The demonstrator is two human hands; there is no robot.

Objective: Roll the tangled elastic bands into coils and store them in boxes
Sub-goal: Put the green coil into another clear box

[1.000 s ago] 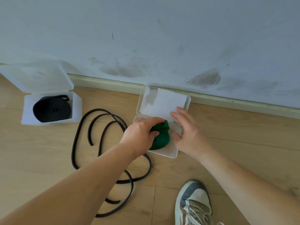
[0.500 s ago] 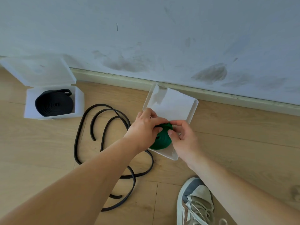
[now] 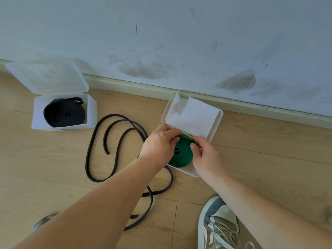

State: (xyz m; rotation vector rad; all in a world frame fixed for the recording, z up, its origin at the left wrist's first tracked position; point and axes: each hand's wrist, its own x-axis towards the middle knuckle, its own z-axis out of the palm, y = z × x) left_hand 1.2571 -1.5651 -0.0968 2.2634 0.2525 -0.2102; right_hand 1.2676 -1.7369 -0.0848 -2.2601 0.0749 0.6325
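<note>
Both hands meet over a small clear plastic box (image 3: 188, 170) that stands on a pale wooden plank floor (image 3: 260, 159), close to a grey-white wall (image 3: 179, 42) that is smudged with dark scuff marks above a light skirting board (image 3: 251, 106). The left hand (image 3: 159, 144) curls its fingers (image 3: 173, 140) around the near-left side of a green coiled band (image 3: 181, 155), and the right hand (image 3: 204, 155) closes thumb and fingertips on the coil's upper right edge, where a loose end of the band sticks up; between the two sets of fingers the coil sits tilted in the box's tray, gripped from both sides. Just beyond the fingers the box's hinged lid (image 3: 193, 115) stands open, leaning back toward the skirting board. To the left of the left hand's knuckles a long loose black band (image 3: 116, 141) snakes over the floor in open loops, passing under the left forearm and ending in a free tip nearer the person. Well apart to the far left of the fingers, against the wall, a second clear box (image 3: 62, 114) also stands with its lid up, and a black coiled band (image 3: 64, 114) lies flat inside it. Below the right wrist, nearer the person, a grey and beige sneaker (image 3: 219, 225) rests on the planks, and the toe of another shoe (image 3: 43, 221) peeks out under the left arm.
</note>
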